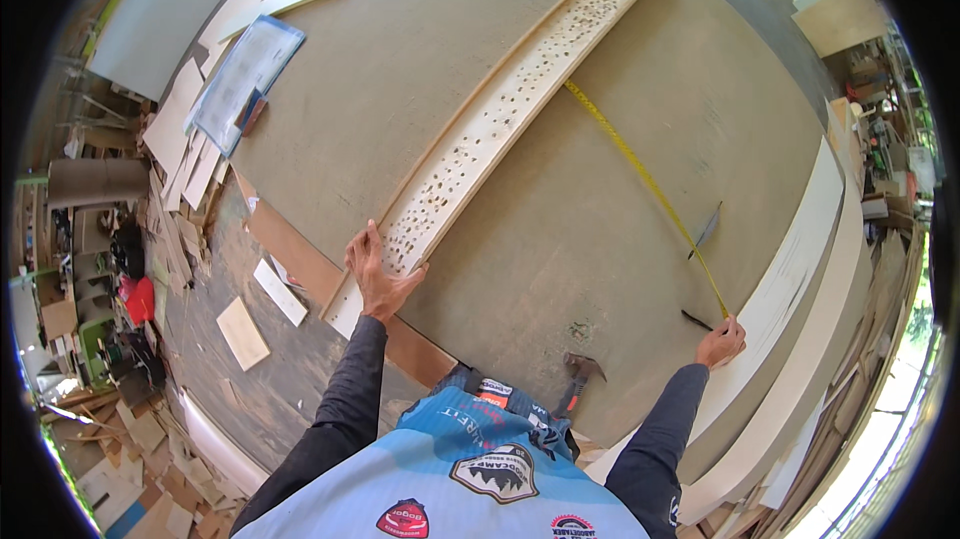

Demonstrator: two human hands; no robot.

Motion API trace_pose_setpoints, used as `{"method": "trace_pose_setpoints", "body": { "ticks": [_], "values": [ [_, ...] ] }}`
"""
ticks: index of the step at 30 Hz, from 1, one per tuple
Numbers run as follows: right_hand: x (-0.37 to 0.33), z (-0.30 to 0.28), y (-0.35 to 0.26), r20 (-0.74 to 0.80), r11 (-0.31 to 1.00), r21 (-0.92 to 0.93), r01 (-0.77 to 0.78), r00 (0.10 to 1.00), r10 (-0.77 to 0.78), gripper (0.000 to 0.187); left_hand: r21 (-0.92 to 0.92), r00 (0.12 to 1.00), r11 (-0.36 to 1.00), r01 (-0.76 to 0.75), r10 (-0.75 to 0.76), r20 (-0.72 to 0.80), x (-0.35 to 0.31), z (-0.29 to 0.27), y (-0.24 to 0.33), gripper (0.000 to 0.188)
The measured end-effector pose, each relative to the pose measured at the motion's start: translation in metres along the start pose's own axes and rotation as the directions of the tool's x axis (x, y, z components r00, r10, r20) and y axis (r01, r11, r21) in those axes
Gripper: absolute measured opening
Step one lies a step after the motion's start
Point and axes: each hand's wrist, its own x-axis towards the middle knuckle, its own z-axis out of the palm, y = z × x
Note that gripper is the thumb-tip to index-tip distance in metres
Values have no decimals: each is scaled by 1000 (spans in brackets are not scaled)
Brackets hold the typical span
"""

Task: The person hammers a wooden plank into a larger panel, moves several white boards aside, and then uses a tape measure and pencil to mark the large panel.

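Note:
A long, narrow white board point(470, 157) with raised edges and many small dark holes or spots lies slantwise across the large brown panel. My left hand point(380, 277) spans its near end, with fingers at one edge and thumb at the other, gripping it. To the right, my right hand point(722, 342) pinches the end of a yellow measuring tape point(640, 171). The tape stretches over the panel up to the white board's right edge; its far end is hidden there. Beside the tape lie a slim dark pointed tool point(706, 230) and a thin black stick point(696, 320).
A hammer point(580, 379) rests on the brown panel point(520, 279) near my body. White strips point(775, 279) run along the right side. At the left are a blue-edged clear packet point(250, 79), wood offcuts point(243, 333) on the floor and cluttered shelves.

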Motion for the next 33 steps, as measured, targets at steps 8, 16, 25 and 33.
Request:
{"method": "trace_pose_setpoints", "body": {
  "ticks": [8,16,25,33],
  "values": [
    [43,-36,74,56,989,-52,139,989,-136,18,-324,976,932,161,-103,189,21,-26,-9,105],
    [6,-46,98,127,999,50,-14,992,8,20,-89,998,996,1,5,63,3,-7,2,104],
    [-22,-27,87,63,951,229,-208,978,199,29,111,998,992,-53,48,48,13,1,-5,87],
    [-20,-37,65,36,929,304,-213,977,212,27,123,998,991,-55,53,20,40,3,-41,90]
  ]
}}
